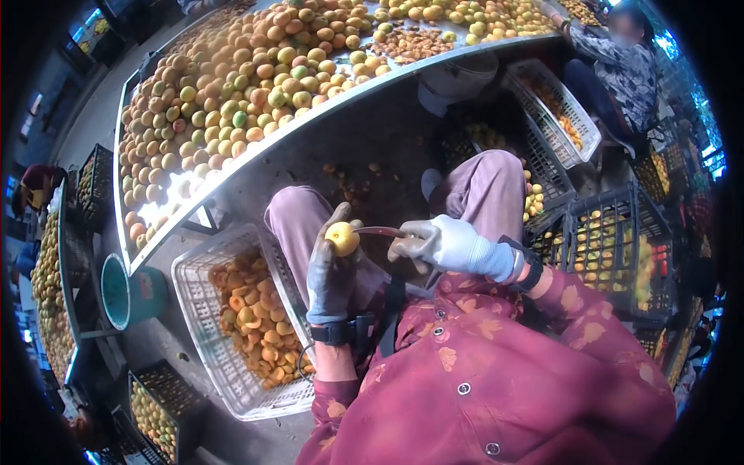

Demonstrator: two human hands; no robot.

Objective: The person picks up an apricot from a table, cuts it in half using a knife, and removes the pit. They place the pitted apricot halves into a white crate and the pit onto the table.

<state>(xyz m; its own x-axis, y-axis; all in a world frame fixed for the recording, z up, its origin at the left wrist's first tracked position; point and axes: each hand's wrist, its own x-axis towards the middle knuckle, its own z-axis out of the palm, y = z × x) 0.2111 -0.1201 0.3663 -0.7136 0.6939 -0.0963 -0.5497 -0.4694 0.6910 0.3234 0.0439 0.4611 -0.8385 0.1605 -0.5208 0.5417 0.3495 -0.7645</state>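
Note:
A yellow apricot (342, 239) sits in the fingers of my left hand (327, 271), which wears a soiled grey work glove and is closed around it over my lap. My right hand (443, 246), gloved the same way, grips a small knife (380, 231) with a curved blade. The blade points left, and its tip is right at the apricot's side. On the floor beside my left leg, a white plastic crate (190, 314) holds many halved apricots (260, 318).
Whole apricots (232, 101) cover a metal-rimmed table (256, 153) ahead of me. A teal bucket (143, 291) stands at the left. Black crates (620, 256) of fruit are at my right, near another white crate (577, 143). A person (620, 74) sits at the far right.

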